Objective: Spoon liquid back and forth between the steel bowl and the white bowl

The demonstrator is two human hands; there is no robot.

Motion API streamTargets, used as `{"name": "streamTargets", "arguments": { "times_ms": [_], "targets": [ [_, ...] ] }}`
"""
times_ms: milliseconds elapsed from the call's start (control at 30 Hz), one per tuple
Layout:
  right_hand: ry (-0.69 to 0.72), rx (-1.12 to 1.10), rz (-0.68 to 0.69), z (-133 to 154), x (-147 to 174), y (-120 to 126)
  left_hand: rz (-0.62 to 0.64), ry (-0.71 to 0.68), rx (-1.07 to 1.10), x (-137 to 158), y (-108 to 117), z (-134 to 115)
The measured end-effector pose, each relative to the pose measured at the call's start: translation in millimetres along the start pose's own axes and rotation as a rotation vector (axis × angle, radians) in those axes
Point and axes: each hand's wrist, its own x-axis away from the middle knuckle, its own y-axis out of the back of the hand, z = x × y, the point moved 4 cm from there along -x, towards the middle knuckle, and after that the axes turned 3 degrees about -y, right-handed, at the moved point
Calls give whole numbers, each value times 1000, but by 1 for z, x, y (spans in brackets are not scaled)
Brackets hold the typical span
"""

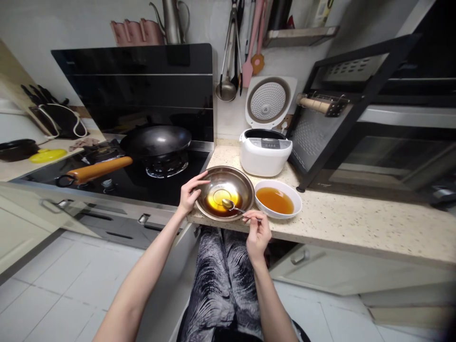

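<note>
Landmark for this entry: the basin (243, 187), a steel one, at the front edge of the tabletop (342, 216).

Left hand (188, 195): at the basin's left rim, fingers spread loosely over the edge with the thumb apart from them; no firm clamp visible. Right hand (258, 231): at the basin's front right, grip pinching the spoon (228, 204) by its handle between thumb and fingers. The spoon's head lies inside the basin, over or in the amber liquid (215, 199); cannot tell how deep it sits.

Done, as far as visible: liquid covers the basin's floor, and a larger-looking pool of orange-brown liquid (274, 200) stands in the bowl (298, 204), just right of the basin. Contact between the two vessels is unclear. The spoon is in place and held.

Left, by judgement: the spoon work looks under way rather than finished, since the spoon remains in the basin and neither vessel is drained. How much remains cannot be read from one view.

Surroundings: the cooker (265, 161), behind and right of the basin, stands with its lid raised. The wok (160, 138), behind and left of the basin, sits over a burner; no flame seen.
</note>
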Motion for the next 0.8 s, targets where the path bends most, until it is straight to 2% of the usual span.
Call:
{"name": "streamTargets", "arguments": {
  "times_ms": [467, 800],
  "targets": [
    [-10, -1, 11, -5, 2, -3, 6, -4, -8, 0, 1, 0],
    [-43, -18, -65, -2, 0, -2, 7, 11, -17, 0, 0, 1]
  ]
}}
